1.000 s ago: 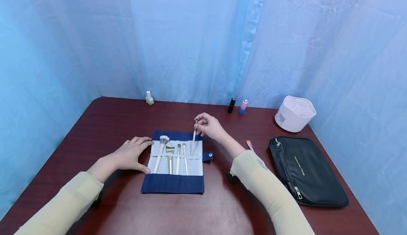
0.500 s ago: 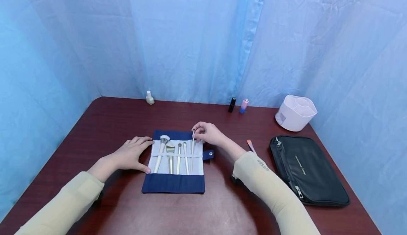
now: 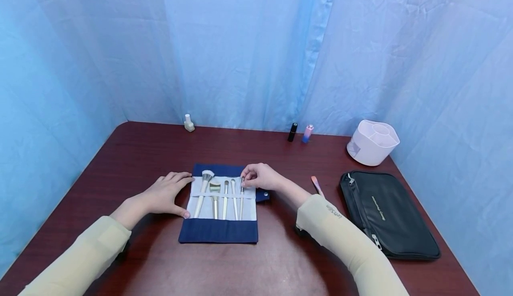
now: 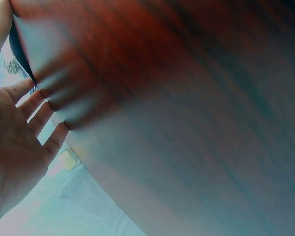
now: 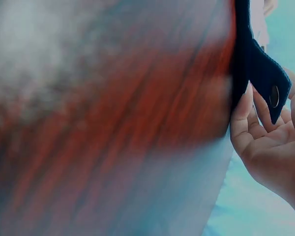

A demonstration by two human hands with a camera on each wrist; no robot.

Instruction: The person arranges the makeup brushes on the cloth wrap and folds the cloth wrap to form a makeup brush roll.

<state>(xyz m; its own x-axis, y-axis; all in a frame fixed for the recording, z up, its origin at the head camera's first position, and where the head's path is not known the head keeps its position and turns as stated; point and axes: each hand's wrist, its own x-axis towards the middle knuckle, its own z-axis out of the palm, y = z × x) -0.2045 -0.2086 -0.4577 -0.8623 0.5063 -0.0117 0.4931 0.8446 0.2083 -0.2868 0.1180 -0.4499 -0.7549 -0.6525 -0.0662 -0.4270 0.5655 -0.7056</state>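
Note:
A blue brush roll (image 3: 218, 231) with a pale lining lies unfolded on the table. Under its white elastic band sit several makeup brushes, among them a fan-headed brush (image 3: 199, 202) at the left and a flat wide brush (image 3: 215, 202). My right hand (image 3: 262, 176) pinches the top of the rightmost slim brush (image 3: 242, 207), whose handle runs down under the band. My left hand (image 3: 168, 196) rests with spread fingers along the roll's left edge, fingertips and thumb at the lining. The snap tab (image 5: 270, 81) hangs close by my right fingers in the right wrist view.
A black zipped case (image 3: 390, 216) lies at the right, with an orange-tipped brush (image 3: 316, 184) beside it. A white round organizer (image 3: 372, 143) stands behind the case. Along the back edge are a nail polish bottle (image 3: 189, 123), a black tube (image 3: 292, 132) and a pink-blue tube (image 3: 307, 134).
My right hand has moved down toward me, sliding the slim brush's handle farther under the elastic band toward the roll's lower pocket. My left hand has stayed in place.

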